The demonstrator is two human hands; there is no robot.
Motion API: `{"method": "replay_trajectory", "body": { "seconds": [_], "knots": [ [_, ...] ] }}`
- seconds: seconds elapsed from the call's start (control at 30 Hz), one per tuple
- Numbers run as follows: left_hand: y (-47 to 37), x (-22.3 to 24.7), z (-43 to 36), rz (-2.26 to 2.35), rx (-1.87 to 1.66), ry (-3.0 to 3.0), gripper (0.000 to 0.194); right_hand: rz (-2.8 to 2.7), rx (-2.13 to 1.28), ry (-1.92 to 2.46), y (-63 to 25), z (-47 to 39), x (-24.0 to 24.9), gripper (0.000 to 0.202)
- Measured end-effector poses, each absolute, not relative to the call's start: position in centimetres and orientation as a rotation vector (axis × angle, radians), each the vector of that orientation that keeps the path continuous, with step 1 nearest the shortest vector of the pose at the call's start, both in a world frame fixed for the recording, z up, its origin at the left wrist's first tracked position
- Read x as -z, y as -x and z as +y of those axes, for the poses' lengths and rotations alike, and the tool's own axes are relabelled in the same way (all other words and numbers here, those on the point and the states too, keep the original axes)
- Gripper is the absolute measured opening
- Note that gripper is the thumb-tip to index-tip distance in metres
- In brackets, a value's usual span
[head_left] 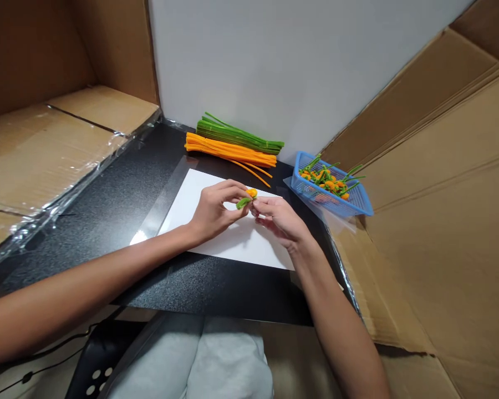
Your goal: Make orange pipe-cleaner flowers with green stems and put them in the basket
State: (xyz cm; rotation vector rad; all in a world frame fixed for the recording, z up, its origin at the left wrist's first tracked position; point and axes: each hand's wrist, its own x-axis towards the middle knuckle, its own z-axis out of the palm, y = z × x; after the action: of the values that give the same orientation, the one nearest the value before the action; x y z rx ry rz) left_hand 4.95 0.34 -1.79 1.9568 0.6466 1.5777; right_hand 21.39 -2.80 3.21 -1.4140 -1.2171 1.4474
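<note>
Over a white sheet (224, 244), both hands meet around a small orange and green piece (243, 203) that looks made of fuzzy stems. My left hand (222, 208) pinches it between thumb and fingers. My right hand (276, 216) has its fingertips pressed together at the piece's right side; exactly what they grip is too small to tell. Behind the sheet lie a bundle of orange stems (228, 149) and a bundle of green stems (237, 134). Some orange stems are fanned out toward the sheet.
A blue basket (360, 202) at the right holds several orange and green pieces. Clear plastic (341, 220) lies under it. Cardboard walls (444, 205) flank the black table (103, 205), and a pale wall (291, 66) stands behind it.
</note>
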Motion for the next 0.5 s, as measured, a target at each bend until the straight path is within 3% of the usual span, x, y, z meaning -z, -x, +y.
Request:
{"method": "replay_trajectory", "body": {
  "seconds": [0.5],
  "knots": [
    [-5.0,1.8,1.2,0.671,-1.283,-1.307,0.036,-1.441,-0.813,1.353,-21.3,-2.1,-1.0,0.023]
  ]
}}
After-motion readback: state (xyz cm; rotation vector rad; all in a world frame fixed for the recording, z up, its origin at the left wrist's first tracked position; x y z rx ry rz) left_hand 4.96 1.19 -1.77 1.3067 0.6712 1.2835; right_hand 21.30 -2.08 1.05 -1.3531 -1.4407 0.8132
